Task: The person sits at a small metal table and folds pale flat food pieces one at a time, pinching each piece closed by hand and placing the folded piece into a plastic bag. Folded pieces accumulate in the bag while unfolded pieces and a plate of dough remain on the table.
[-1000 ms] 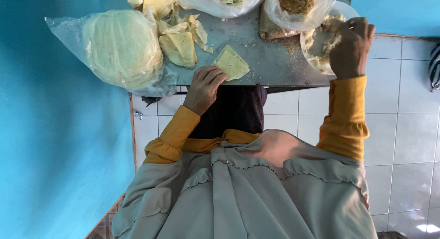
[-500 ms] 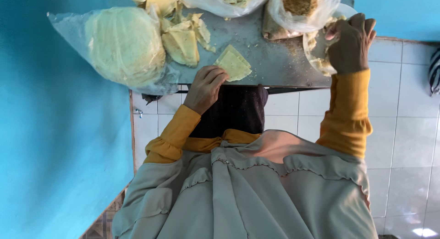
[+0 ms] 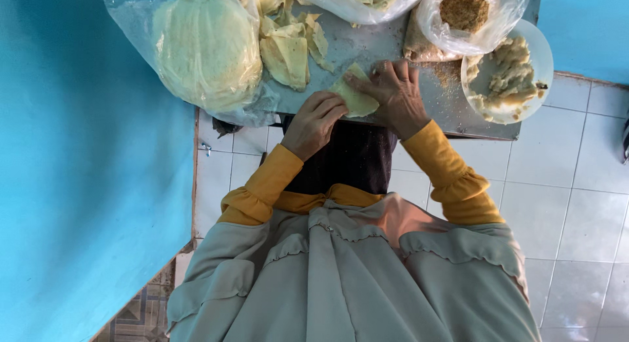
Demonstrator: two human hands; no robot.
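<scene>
On the metal table [image 3: 367, 47], both hands [image 3: 314, 122] [image 3: 396, 96] press a pastry wrapper [image 3: 356, 96].

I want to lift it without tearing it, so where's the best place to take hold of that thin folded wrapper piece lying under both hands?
Probably by the free pointed corner of the folded wrapper piece, coming from the far side of the metal table. The sheet lies flat and thin; the left hand and right hand cover its near edges, so only that far corner is clear to pinch.

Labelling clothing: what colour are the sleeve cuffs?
Mustard yellow cuffs, with a gathered ruffle; head view.
</scene>
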